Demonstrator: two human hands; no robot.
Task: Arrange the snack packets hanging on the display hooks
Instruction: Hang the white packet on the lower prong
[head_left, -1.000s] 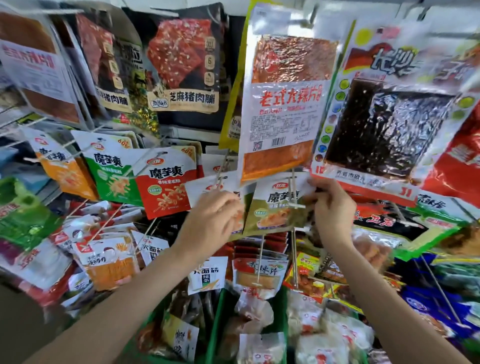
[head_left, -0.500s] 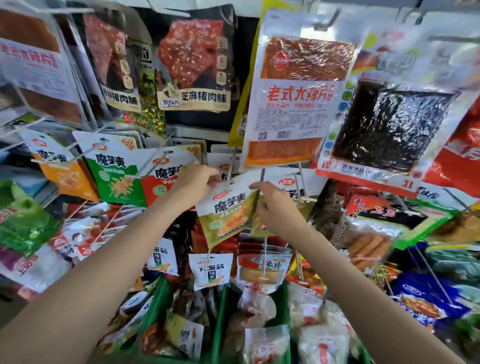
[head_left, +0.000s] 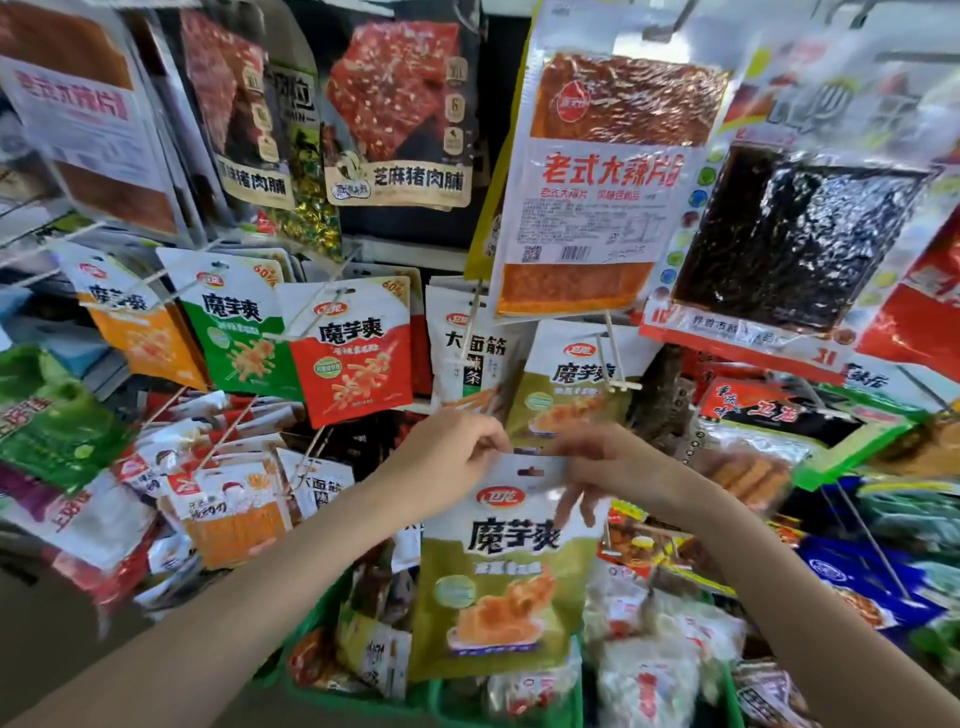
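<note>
Overhead, crowded display hooks (head_left: 613, 358), both hands' fingers pinching olive snack packet (head_left: 498, 571), green bins (head_left: 311, 691) below.

Both forearms are bare, with no sleeves, down to the left hand (head_left: 447, 457) and right hand (head_left: 597, 462).

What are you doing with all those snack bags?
A person is tidying a shop rack of hanging snacks. Both hands hold one olive-green konjac snack packet by its top edge: the left hand pinches the top left corner, and the right hand grips the top right with its fingers spread over the front. The packet is off its hook, held low in front of the display. A matching olive-green packet hangs on a hook just above.
</note>
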